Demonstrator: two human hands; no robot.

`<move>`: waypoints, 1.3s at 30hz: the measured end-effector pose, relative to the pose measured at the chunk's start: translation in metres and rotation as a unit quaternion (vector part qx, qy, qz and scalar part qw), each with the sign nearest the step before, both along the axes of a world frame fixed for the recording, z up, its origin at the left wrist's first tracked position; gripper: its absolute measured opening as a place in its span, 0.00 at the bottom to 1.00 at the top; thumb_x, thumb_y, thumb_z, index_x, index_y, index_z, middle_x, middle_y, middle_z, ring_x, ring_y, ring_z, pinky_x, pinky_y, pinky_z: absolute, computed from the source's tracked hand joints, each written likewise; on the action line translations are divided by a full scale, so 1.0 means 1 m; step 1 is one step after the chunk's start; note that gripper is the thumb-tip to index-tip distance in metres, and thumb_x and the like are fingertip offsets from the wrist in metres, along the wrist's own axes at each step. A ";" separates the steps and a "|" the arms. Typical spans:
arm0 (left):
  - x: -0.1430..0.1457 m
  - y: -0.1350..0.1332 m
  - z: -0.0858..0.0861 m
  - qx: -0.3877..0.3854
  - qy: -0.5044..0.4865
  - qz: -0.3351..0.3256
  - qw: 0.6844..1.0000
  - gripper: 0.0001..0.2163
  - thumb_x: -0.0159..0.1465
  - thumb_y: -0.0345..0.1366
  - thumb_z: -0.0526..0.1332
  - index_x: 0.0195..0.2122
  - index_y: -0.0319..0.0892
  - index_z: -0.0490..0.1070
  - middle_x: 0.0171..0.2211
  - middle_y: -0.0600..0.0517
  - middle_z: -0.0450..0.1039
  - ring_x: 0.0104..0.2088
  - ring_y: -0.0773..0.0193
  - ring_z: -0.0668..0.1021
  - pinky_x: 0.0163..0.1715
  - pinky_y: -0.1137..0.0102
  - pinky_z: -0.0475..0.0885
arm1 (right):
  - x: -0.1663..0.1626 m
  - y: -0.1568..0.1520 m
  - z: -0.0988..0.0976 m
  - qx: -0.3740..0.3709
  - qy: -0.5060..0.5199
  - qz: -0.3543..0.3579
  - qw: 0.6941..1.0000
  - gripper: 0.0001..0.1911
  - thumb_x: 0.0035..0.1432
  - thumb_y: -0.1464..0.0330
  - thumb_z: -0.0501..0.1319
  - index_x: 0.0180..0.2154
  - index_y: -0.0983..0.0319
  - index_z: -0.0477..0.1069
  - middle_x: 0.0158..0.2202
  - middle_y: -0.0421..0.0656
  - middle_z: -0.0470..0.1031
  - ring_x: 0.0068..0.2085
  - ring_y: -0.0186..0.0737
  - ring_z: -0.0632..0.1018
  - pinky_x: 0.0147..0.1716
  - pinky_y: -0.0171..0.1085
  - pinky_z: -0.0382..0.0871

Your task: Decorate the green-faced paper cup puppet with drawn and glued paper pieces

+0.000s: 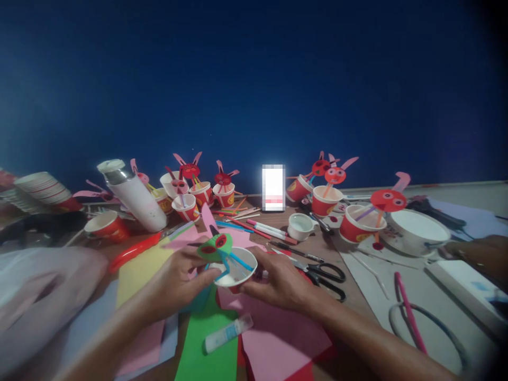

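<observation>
In front of me is a red-and-white paper cup [238, 270], tilted so its white inside shows. My right hand [282, 280] grips its right side, thumb low on the front. A green paper rabbit head [216, 247] with red eyes and long pink-and-black ears sits at the cup's left rim. Blue straws [240, 260] run from it into the cup. My left hand [180, 280] closes on the rabbit head and straws, thumb at the cup's rim; the fingers behind are partly hidden. Below lie green paper [206, 349], pink paper [278, 338] and a clear glue bottle [229, 333].
Black-handled scissors [327, 272] lie right of my hand, near markers [265, 228] and a small white cup [301, 226]. Several rabbit cups [363, 225] line the back. A white bottle [135, 196] leans left. Another person's hand [476, 251] is far right.
</observation>
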State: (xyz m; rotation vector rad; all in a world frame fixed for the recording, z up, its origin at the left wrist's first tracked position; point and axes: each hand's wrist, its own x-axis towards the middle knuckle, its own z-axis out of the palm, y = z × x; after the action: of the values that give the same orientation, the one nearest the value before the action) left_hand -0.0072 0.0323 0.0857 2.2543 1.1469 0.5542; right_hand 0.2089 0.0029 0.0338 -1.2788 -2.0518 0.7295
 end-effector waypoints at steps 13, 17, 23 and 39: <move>0.017 -0.002 0.020 -0.026 0.086 0.004 0.996 0.10 0.57 0.40 0.56 0.32 0.45 0.76 0.28 0.54 0.76 0.30 0.61 0.76 0.33 0.72 0.69 | 0.005 -0.001 -0.002 0.030 0.005 0.024 0.999 0.15 0.54 0.57 0.58 0.41 0.59 0.67 0.30 0.39 0.73 0.29 0.34 0.71 0.26 0.30 0.56; 0.018 0.001 0.020 -0.031 0.067 -0.028 0.997 0.10 0.59 0.38 0.55 0.31 0.43 0.75 0.30 0.54 0.77 0.32 0.63 0.76 0.35 0.73 0.69 | 0.004 -0.003 0.000 0.022 0.004 0.026 0.999 0.14 0.54 0.58 0.58 0.40 0.59 0.67 0.29 0.38 0.72 0.28 0.34 0.71 0.26 0.30 0.56; 0.016 0.001 0.013 0.009 0.062 0.001 0.998 0.11 0.59 0.39 0.55 0.34 0.41 0.76 0.41 0.49 0.75 0.43 0.58 0.74 0.46 0.69 0.67 | 0.002 -0.004 0.000 0.028 -0.008 0.030 0.999 0.14 0.55 0.60 0.57 0.41 0.59 0.65 0.29 0.39 0.73 0.27 0.34 0.70 0.26 0.31 0.55; 0.011 0.001 0.004 0.016 0.079 -0.048 0.996 0.14 0.62 0.40 0.51 0.23 0.41 0.69 0.24 0.53 0.68 0.28 0.65 0.71 0.34 0.73 0.68 | -0.003 -0.006 -0.006 0.020 0.003 0.042 0.999 0.13 0.54 0.62 0.59 0.41 0.60 0.66 0.32 0.40 0.73 0.30 0.36 0.72 0.29 0.31 0.58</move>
State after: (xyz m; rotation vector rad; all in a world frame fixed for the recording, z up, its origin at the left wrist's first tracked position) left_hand 0.0043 0.0337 0.0897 2.4005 1.1050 0.3648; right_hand 0.2062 -0.0030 0.0275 -1.1734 -2.1144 0.7266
